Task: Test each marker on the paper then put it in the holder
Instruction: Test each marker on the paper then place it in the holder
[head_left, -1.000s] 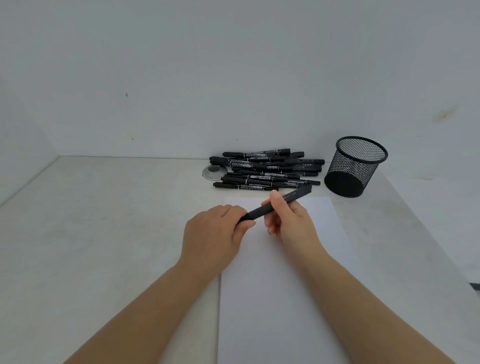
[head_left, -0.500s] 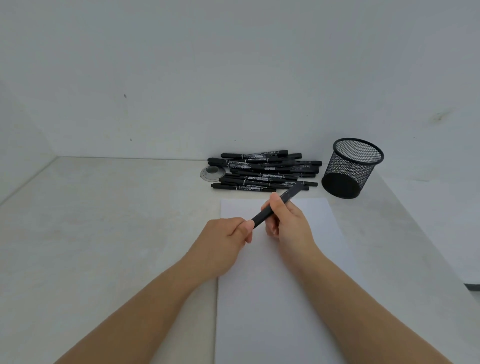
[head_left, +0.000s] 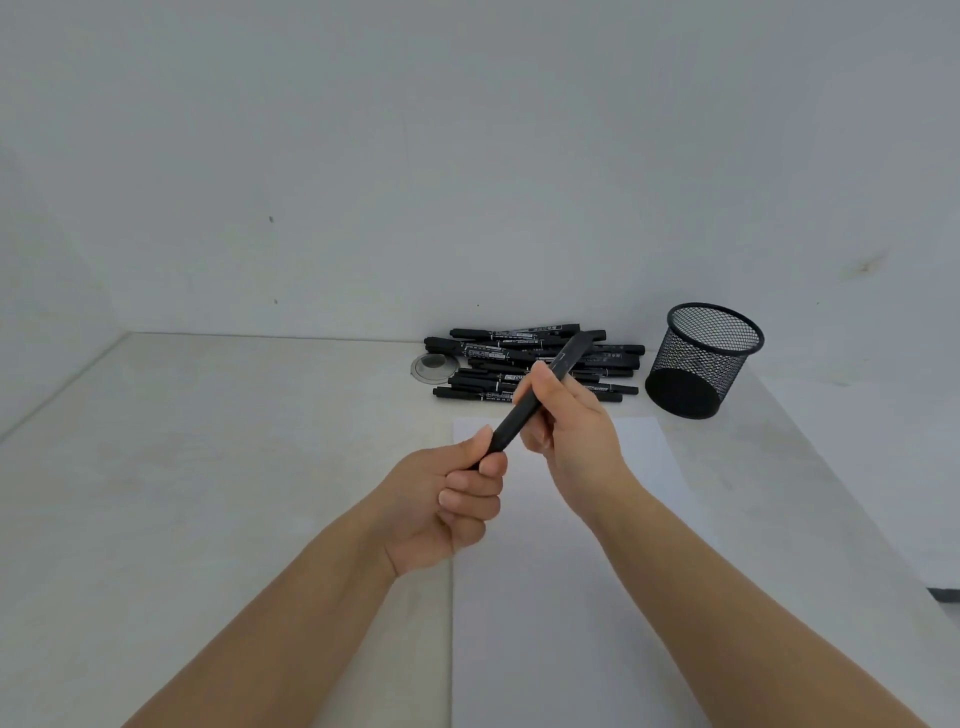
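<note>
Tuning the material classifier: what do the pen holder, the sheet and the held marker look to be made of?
Pen holder: black wire mesh, likely painted metal; the wall shows through its lattice. Sheet: plain white paper, matte, flat, unmarked. Held marker: black barrel, probably plastic, dull sheen; both the left hand and right hand grip it.

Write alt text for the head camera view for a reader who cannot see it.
Two bare hands hold one black marker above a blank white sheet of paper: the left hand grips its lower end, the right hand its middle. Behind lie a pile of black markers and, to its right, an upright black mesh holder.
</note>
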